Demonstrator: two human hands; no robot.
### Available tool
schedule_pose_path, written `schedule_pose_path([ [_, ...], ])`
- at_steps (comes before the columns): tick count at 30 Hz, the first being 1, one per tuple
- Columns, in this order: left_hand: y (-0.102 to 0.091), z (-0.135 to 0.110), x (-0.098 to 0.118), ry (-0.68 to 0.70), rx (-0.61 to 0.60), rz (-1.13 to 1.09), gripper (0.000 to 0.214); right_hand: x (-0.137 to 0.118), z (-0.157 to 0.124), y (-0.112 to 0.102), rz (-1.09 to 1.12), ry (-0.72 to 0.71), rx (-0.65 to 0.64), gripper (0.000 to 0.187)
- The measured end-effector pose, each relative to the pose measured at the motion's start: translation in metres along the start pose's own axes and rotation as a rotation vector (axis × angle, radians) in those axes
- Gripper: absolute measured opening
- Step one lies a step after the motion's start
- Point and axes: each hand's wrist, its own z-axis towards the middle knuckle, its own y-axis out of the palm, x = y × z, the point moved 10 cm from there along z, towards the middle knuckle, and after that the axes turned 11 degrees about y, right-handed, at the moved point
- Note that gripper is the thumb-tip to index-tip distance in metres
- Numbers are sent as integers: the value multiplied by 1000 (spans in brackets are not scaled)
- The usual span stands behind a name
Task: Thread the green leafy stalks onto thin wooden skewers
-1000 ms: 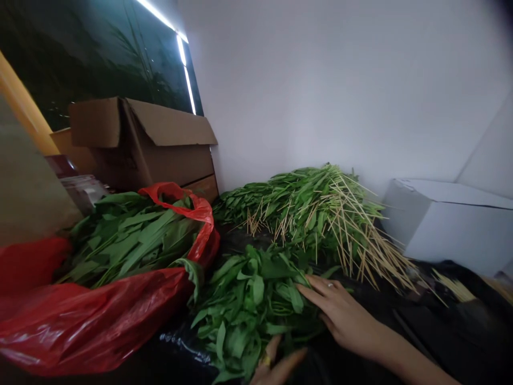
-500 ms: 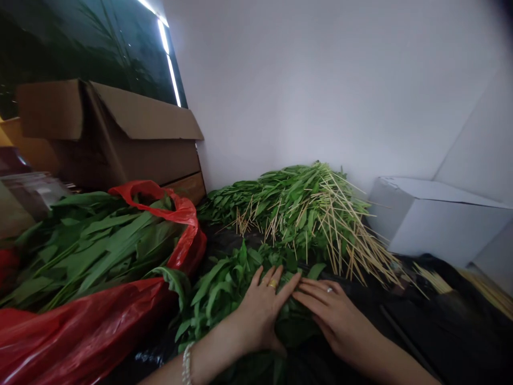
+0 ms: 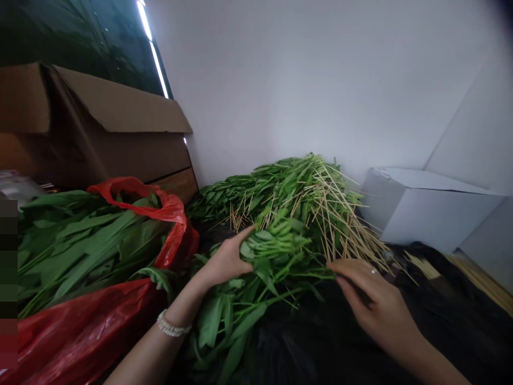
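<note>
My left hand (image 3: pixel 224 262), with a beaded bracelet at its wrist, is curled around a bunch of leafy greens (image 3: pixel 280 243), thumb and fingers on its left side. The cut stem ends of the bunch point up and to the right. My right hand (image 3: pixel 374 297), wearing a ring, pinches the tip of a thin green stem (image 3: pixel 316 272) that sticks out to the right. More loose leaves (image 3: pixel 224 321) lie below the bunch on black plastic (image 3: pixel 320 342). The far fingers of my left hand are hidden by the greens.
Behind is a heap of leafy bundles (image 3: pixel 264 184) with thin wooden sticks (image 3: pixel 340 224) jutting out. A red plastic bag (image 3: pixel 100 321) full of long leaves stands at left, before an open cardboard box (image 3: pixel 132 144). A white box (image 3: pixel 436 211) sits at right, near more sticks (image 3: pixel 425 264).
My hands were together, flat on the greens. They have moved apart: the left has lifted a bunch, and the right has gone rightward and closed on a stem tip. The view has shifted slightly.
</note>
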Motion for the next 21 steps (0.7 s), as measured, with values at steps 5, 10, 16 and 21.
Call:
schedule_pose_path([
  [5, -40, -10, -20, -43, 238, -334, 89, -1, -10, 36, 18, 22, -182, 22],
  [10, -51, -17, -14, -33, 309, -391, 83, 2, -19, 105, -184, 124, -471, 22],
  [16, -57, -29, -25, -75, 359, -341, 72, 7, -16, 145, -489, 172, -585, 16],
  [21, -57, -33, -30, -76, 366, -320, 66, 8, 0, 134, -536, 222, -548, 16],
])
